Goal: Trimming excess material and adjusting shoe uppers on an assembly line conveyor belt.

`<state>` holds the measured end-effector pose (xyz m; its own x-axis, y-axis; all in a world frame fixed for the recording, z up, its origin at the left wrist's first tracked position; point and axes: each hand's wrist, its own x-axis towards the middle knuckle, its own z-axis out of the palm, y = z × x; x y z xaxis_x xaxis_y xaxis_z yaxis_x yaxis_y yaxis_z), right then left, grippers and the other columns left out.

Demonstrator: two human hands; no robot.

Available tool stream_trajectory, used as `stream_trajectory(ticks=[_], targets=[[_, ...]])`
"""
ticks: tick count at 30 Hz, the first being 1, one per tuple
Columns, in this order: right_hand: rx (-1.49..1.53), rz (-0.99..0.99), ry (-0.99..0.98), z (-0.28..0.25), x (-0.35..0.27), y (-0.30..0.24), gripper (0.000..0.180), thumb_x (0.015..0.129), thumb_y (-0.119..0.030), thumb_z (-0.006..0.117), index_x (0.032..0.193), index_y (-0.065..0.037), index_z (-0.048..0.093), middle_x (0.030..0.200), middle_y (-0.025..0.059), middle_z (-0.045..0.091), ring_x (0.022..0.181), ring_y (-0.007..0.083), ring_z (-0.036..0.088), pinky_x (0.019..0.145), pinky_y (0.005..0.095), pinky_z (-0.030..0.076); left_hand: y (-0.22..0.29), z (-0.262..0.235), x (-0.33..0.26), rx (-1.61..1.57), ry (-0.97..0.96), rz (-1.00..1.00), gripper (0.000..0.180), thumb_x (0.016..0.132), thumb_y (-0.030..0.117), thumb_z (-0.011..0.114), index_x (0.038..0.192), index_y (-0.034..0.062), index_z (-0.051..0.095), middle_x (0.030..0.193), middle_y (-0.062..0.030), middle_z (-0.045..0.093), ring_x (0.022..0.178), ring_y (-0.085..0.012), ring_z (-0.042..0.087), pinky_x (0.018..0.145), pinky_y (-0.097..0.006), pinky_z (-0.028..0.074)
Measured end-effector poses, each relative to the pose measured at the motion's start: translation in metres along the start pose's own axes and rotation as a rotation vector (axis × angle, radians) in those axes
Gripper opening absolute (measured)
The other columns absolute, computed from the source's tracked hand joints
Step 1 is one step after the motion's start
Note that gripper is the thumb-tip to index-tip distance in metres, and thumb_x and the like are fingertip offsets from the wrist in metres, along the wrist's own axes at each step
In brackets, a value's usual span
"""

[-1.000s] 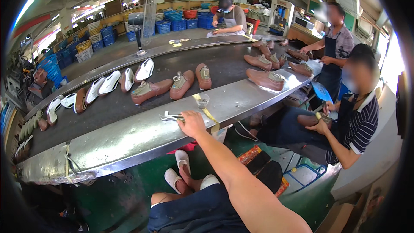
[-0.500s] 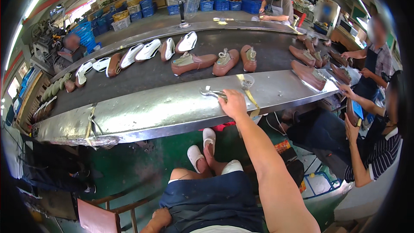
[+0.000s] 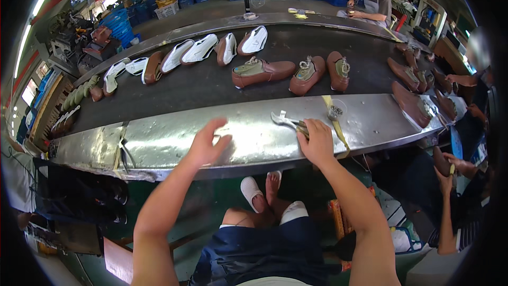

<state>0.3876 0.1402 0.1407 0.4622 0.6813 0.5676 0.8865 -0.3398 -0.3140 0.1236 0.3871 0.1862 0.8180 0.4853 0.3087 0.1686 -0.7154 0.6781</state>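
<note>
My right hand [image 3: 317,142] is closed round the handles of metal pliers [image 3: 286,121], which lie on the shiny metal ledge [image 3: 169,143]. Over the ledge further left is my left hand [image 3: 209,144], with thumb and fingers apart and nothing in it. A clear plastic cup [image 3: 335,110] of small dark bits stands to the right of the pliers, by a yellow strap [image 3: 338,132]. Beyond the ledge, on the dark belt [image 3: 196,92], lie a brown shoe [image 3: 264,74] on its side and two more brown lace-up shoes [image 3: 308,76].
White-lined shoe uppers [image 3: 198,50] stand in a row at the far left of the belt. More brown shoes [image 3: 411,103] crowd the right end. Co-workers sit at the right, one holding a shoe [image 3: 441,161]; another person [image 3: 370,8] works across the belt. A pinkish chair [image 3: 119,259] stands lower left.
My left hand has risen from my lap to over the ledge and opened. My right hand still grips the pliers. The view has shifted, so the belt and shoes sit differently in it.
</note>
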Motion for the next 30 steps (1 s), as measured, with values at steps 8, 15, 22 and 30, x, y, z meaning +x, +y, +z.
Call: stream_trajectory(ticks=[8, 15, 22, 30], targets=[[0.067, 0.005, -0.064, -0.01, 0.007, 0.001, 0.048, 0.084, -0.024, 0.071, 0.123, 0.002, 0.06, 0.121, 0.0171, 0.063, 0.119, 0.0349, 0.056, 0.103, 0.048, 0.04, -0.11, 0.084, 0.259, 0.263, 0.288, -0.201, 0.116, 0.069, 0.048, 0.09, 0.154, -0.005, 0.031, 0.152, -0.0308, 0.042, 0.142, -0.0392, 0.044, 0.117, -0.042, 0.037], [0.029, 0.049, -0.146, -0.02, 0.01, 0.014, 0.052, 0.083, -0.025, 0.072, 0.126, 0.001, 0.058, 0.125, 0.016, 0.06, 0.123, 0.0329, 0.053, 0.105, 0.0481, 0.037, -0.099, 0.083, 0.301, -0.233, 0.008, -0.508, 0.098, 0.08, 0.067, 0.074, 0.141, -0.0055, 0.051, 0.134, -0.0264, 0.06, 0.122, -0.034, 0.062, 0.101, -0.04, 0.05], [0.048, 0.046, -0.166, -0.017, 0.015, 0.007, 0.053, 0.084, -0.027, 0.071, 0.127, 0.001, 0.057, 0.127, 0.0159, 0.058, 0.125, 0.0327, 0.051, 0.106, 0.0489, 0.035, -0.137, 0.077, 0.313, -0.149, 0.03, -0.351, 0.064, 0.102, 0.051, 0.054, 0.139, -0.0003, 0.058, 0.131, -0.0195, 0.066, 0.118, -0.0283, 0.064, 0.104, -0.035, 0.045], [0.033, 0.066, -0.161, -0.018, 0.012, 0.012, 0.053, 0.083, -0.026, 0.07, 0.127, 0.0, 0.057, 0.126, 0.0155, 0.059, 0.125, 0.0323, 0.052, 0.106, 0.0488, 0.036, -0.1, 0.079, 0.329, -0.396, -0.431, -0.531, 0.063, 0.098, 0.044, 0.065, 0.143, 0.0009, 0.054, 0.134, -0.0126, 0.065, 0.119, -0.0217, 0.064, 0.101, -0.036, 0.048]])
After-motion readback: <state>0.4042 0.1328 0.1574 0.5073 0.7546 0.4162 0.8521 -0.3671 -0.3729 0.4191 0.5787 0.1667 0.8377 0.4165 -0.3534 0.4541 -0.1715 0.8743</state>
